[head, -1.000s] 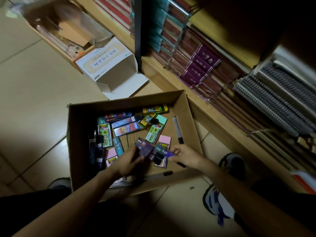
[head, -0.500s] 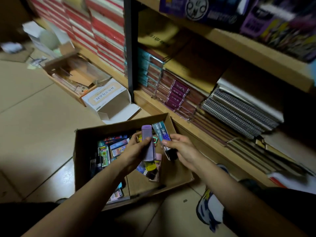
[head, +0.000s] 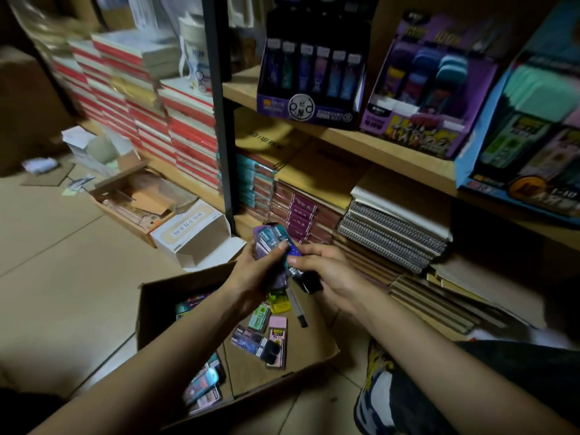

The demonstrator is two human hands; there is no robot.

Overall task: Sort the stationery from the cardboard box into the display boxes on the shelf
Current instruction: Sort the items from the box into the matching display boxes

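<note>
An open cardboard box [head: 150, 312] sits on the floor with several colourful stationery packs [head: 260, 337] and a pen [head: 296, 307] in it. Above the box, my left hand [head: 257, 271] grips a small stack of purple and teal packs [head: 270, 238]. My right hand [head: 326, 271] pinches the same stack from the right, with a dark pack end [head: 310, 282] sticking out below its fingers. Display boxes stand on the shelf above: a dark purple one [head: 310, 73], a lilac one [head: 426, 98] and a blue one [head: 530, 136].
Notebooks and spiral pads [head: 392, 233] fill the lower shelf. Red-edged book stacks [head: 150, 105] stand at left behind a black shelf post [head: 219, 105]. An open white carton [head: 194, 237] and a tray of scraps [head: 138, 199] lie on the tiled floor. My shoe [head: 376, 390] is beside the box.
Both hands have lifted the packs out of the box and risen toward the shelf. The view has tilted up, so the display boxes now show.
</note>
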